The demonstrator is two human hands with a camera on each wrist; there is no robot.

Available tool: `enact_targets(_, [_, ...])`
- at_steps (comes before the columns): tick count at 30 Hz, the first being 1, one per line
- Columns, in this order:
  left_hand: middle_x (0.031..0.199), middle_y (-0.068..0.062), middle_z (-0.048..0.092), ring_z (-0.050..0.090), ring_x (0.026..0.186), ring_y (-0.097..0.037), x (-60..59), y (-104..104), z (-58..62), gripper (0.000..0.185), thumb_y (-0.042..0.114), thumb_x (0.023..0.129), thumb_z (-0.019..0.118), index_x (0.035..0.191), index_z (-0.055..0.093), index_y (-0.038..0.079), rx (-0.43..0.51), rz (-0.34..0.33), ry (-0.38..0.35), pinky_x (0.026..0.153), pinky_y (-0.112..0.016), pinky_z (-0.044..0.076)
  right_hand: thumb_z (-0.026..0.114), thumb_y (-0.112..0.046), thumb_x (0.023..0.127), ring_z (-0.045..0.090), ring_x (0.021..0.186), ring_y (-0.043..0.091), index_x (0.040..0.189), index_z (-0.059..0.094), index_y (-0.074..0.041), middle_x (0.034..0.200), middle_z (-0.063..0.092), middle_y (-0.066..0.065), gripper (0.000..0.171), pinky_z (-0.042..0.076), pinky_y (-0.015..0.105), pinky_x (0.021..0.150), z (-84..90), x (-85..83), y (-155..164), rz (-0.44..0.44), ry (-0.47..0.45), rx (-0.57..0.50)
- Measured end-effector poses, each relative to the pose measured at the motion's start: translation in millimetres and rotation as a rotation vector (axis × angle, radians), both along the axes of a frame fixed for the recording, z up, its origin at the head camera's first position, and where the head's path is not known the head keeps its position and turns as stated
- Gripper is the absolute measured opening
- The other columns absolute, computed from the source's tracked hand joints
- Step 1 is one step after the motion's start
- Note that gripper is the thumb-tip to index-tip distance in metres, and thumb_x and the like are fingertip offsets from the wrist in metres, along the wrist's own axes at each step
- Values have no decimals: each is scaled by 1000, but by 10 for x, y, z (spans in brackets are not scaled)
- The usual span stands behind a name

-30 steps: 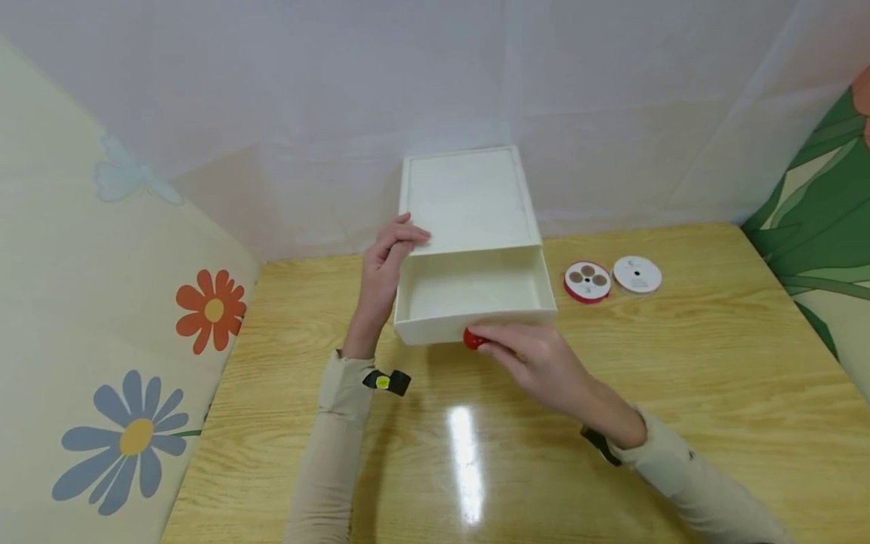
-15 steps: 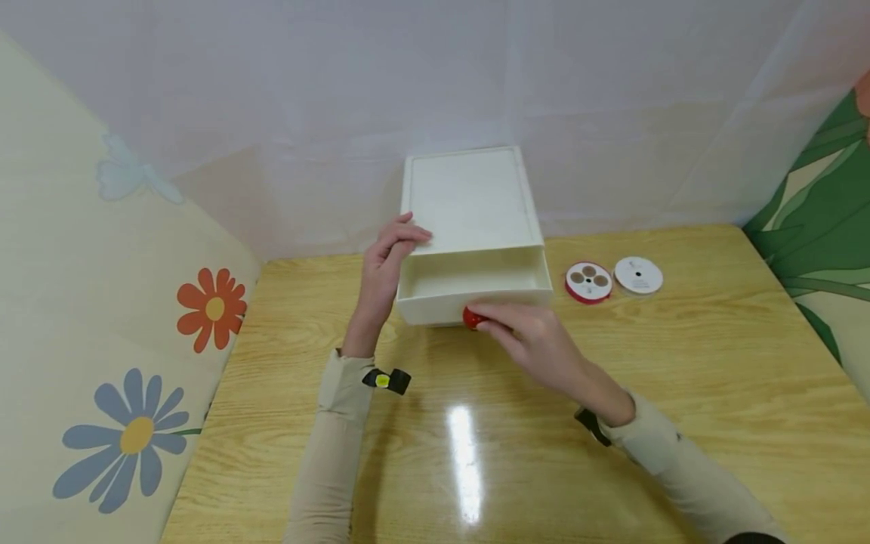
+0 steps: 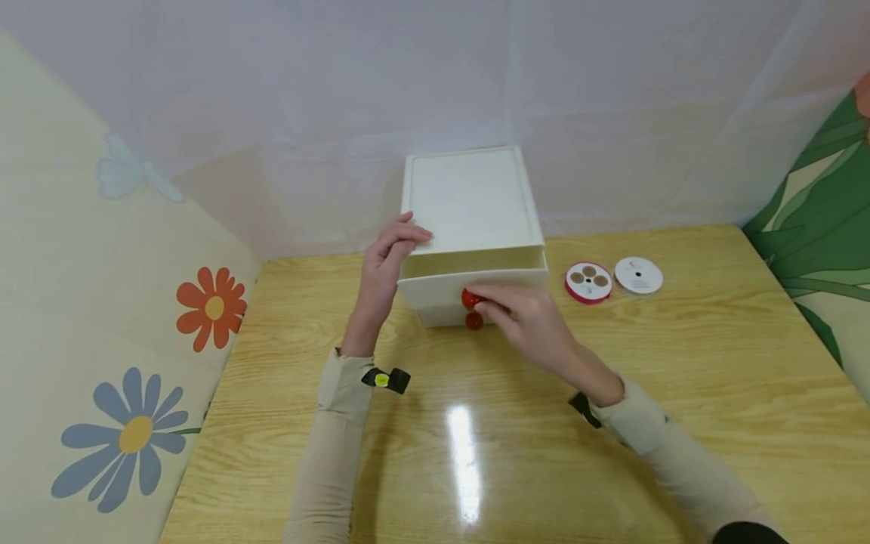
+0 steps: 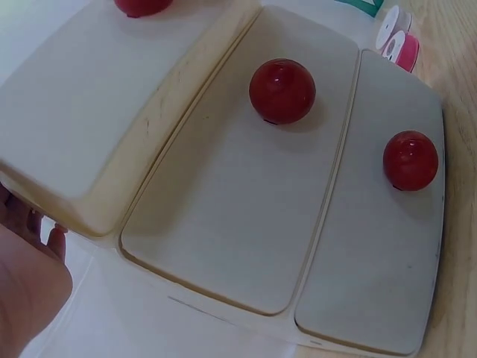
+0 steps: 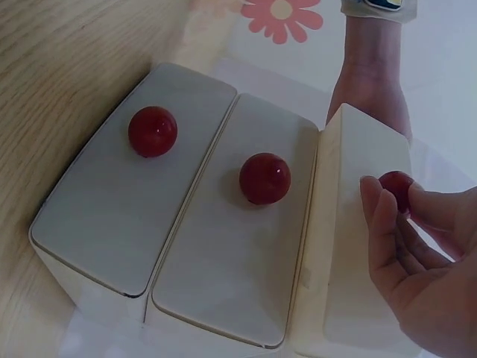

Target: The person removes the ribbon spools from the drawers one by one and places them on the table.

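Note:
A white drawer cabinet [image 3: 469, 200] stands against the back wall, with three drawer fronts showing in the wrist views. Its top drawer [image 3: 431, 291] is pulled partway out, and a narrow gap into it shows in the head view. My right hand [image 3: 537, 325] pinches that drawer's round red knob [image 5: 396, 188] between thumb and fingers. On the cabinet's upper left edge rests my left hand [image 3: 382, 279], its fingers lying over the top. The middle knob [image 4: 282, 91] and the lowest knob [image 4: 411, 160] sit on drawers that are pushed in.
To the cabinet's right, a spool of red ribbon [image 3: 587, 282] lies beside a white spool [image 3: 638, 275] on the wooden table [image 3: 306, 468]. A pale wall [image 3: 306, 113] rises close behind the cabinet. Flower-printed panels [image 3: 102, 317] flank the table.
My right hand has pushed the top drawer inward, toward the cabinet; its opening has narrowed and a lower red knob has come into sight. My left hand has stayed in place.

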State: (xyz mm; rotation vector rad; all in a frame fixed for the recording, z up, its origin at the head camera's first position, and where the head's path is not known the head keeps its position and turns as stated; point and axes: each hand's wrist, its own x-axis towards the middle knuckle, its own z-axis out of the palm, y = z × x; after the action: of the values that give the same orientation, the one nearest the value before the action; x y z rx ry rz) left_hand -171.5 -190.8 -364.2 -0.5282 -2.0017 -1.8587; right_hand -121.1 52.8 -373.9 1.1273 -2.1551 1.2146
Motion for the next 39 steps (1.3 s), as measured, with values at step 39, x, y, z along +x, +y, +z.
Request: enact_targets(39, [106,14,72,44,142,-21,7,18,-10,23,-4,102,48,102,68,-15,7,7,8,123,-35,27,75,1,91,72,76,20,121,74,2,112,75,18,30,56,27,60,33,-295,-42,-36,-86,32])
